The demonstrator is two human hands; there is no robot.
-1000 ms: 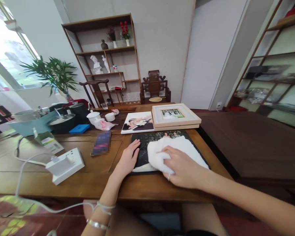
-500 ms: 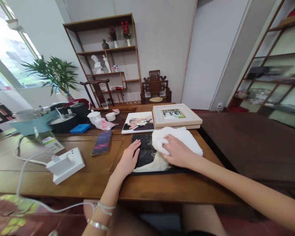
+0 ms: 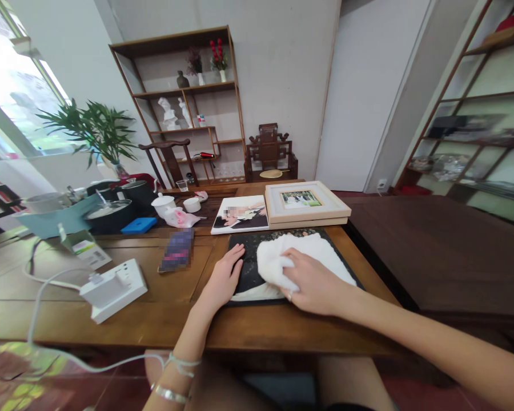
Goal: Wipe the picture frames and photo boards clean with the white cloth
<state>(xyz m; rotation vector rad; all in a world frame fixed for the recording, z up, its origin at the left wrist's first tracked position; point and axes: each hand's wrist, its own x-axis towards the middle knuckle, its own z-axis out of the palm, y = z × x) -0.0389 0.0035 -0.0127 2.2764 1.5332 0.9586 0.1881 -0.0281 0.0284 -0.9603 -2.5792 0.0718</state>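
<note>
Drawn back toward me, my right hand [image 3: 314, 282] bunches the white cloth [image 3: 302, 260] beneath its fingers on the dark photo print [image 3: 251, 271]; my left hand [image 3: 223, 279] lies flat, fingers spread, on the print's left edge.

Single head-worn view, looking forward and down across the wooden surface [image 3: 154, 319]; hands close below, shelf [image 3: 184, 103] and far wall well back.
</note>
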